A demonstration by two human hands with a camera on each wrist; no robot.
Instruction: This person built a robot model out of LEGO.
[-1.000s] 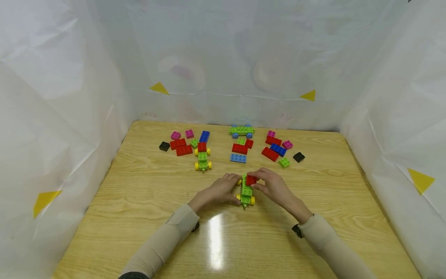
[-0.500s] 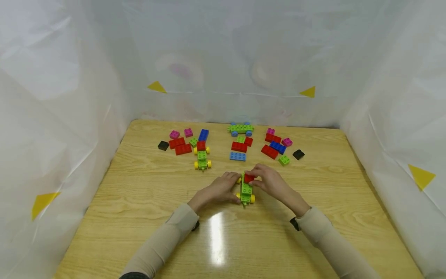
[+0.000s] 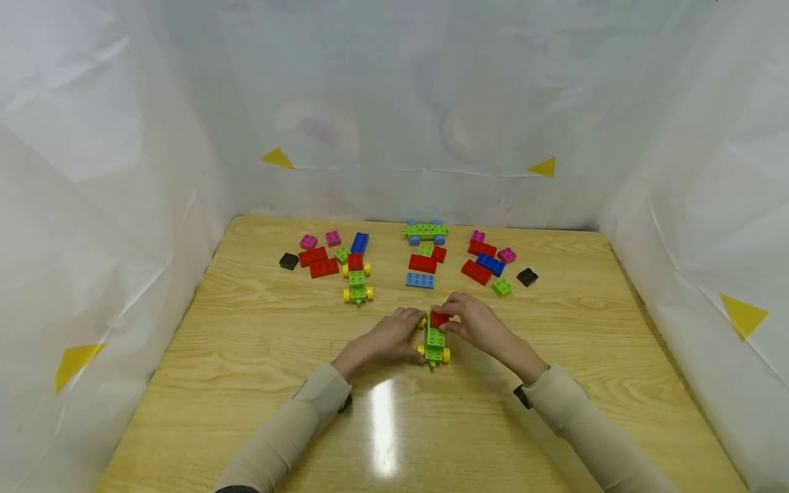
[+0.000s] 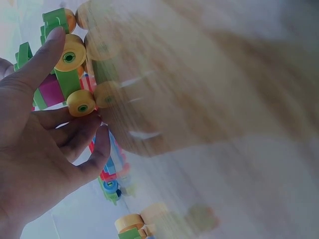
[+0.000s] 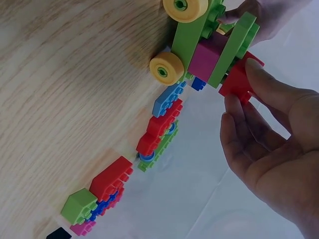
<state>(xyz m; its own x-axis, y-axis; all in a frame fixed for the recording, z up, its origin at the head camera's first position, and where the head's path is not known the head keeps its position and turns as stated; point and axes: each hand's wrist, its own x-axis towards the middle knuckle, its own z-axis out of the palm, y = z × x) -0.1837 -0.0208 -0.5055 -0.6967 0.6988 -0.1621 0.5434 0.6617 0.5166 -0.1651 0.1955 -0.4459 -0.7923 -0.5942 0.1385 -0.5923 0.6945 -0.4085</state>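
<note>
A toy car with a green base and yellow wheels [image 3: 446, 355] stands in front of me. Its base carries a magenta brick [image 5: 206, 54] under a long green brick [image 5: 230, 55]. My left hand [image 3: 390, 335] holds the car from the left, thumb and fingers at its wheels. At the far end of the green brick sits a small red brick [image 5: 236, 82], pinched between the thumb and fingertips of my right hand [image 3: 483, 332]. In the right wrist view the red brick touches the green one; whether its studs are fully seated I cannot tell.
A similar car [image 3: 357, 279] with a red brick on top stands back left. Loose bricks lie in groups: red ones [image 3: 323, 267] at left, a light blue one [image 3: 420, 280] in the middle, a dark blue one [image 3: 490, 264] at right. A blue-wheeled base [image 3: 425, 231] is behind.
My right hand has shifted slightly left with the red brick, which now lines up more squarely with the green brick. My left hand stays on the car.
</note>
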